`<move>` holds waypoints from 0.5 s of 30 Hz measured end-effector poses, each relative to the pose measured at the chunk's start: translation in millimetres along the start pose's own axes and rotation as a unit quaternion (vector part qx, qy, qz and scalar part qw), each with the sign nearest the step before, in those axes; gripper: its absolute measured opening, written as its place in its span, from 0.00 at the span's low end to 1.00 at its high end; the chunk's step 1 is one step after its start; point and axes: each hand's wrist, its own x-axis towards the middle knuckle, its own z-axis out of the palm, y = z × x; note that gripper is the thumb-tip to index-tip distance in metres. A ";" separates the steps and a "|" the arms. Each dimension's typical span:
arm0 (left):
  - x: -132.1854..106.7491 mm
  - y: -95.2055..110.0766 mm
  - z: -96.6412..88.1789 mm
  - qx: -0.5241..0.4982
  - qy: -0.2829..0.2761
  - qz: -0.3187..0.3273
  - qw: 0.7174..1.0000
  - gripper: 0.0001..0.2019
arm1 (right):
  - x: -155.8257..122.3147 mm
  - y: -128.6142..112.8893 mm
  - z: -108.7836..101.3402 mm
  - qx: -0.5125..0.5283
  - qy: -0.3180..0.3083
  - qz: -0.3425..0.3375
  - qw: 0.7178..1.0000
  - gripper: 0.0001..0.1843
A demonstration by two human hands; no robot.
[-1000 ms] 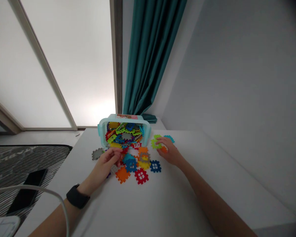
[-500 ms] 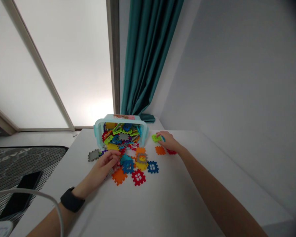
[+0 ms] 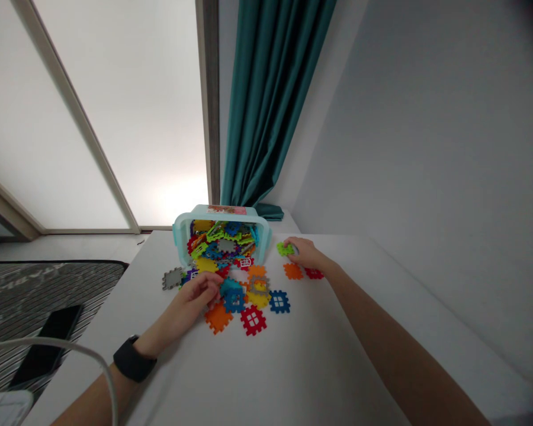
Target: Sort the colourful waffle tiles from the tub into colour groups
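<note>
My left hand (image 3: 199,293) rests with curled fingers on the left side of a heap of interlocking plastic tiles; anything between its fingertips is hidden. Just beside it lie a teal tile (image 3: 229,287), a blue tile (image 3: 234,300) and an orange tile (image 3: 218,318). My right hand (image 3: 305,253) is closed over a tile at the far right, of which only a greyish-blue edge shows. A lime-green tile (image 3: 285,249) touches its fingertips. Below that hand lie another orange tile (image 3: 293,271) and a red tile (image 3: 314,274).
A light-blue tub (image 3: 267,236) lies on its side at the back, with many tiles spilling out. Nearer are a red window tile (image 3: 253,320), a blue window tile (image 3: 279,302) and, at left, a grey tile (image 3: 172,278). A white cable (image 3: 84,350) crosses the lower left.
The view has shifted slightly, moving everything a little to the right. My right hand has eased back, uncovering more of the red tile below it. My left hand stays on the heap.
</note>
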 end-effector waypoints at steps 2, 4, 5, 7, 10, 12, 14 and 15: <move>0.3 0.0 -0.3 0.002 -0.001 0.001 1.000 0.15 | 0.6 -0.6 -1.6 -0.001 0.000 0.002 1.000 0.20; 0.3 0.0 -0.3 0.004 -0.001 0.001 1.000 0.15 | 0.4 -1.1 -2.6 -0.001 0.000 0.005 1.000 0.20; 0.3 0.0 -0.2 0.005 -0.001 0.000 1.000 0.16 | 0.3 -1.3 -2.8 -0.002 -0.001 0.006 1.000 0.20; 0.0 -0.1 0.2 0.006 0.000 -0.002 1.000 0.16 | 0.1 -1.5 -3.1 -0.002 -0.001 0.006 1.000 0.21; -0.2 -0.5 0.4 0.005 0.000 -0.005 1.000 0.16 | 0.3 -1.2 -3.6 0.000 -0.002 0.004 1.000 0.21; -0.1 -1.3 0.2 0.001 -0.004 -0.006 1.000 0.16 | 0.8 -0.4 -4.0 0.001 -0.002 0.003 1.000 0.22; 0.3 -2.4 -0.2 -0.003 -0.006 -0.005 1.000 0.16 | 1.4 0.7 -4.3 0.002 -0.002 0.004 1.000 0.22; 0.4 -3.0 -0.5 -0.004 -0.007 -0.004 1.000 0.16 | 1.7 1.4 -4.4 0.003 -0.001 0.004 1.000 0.22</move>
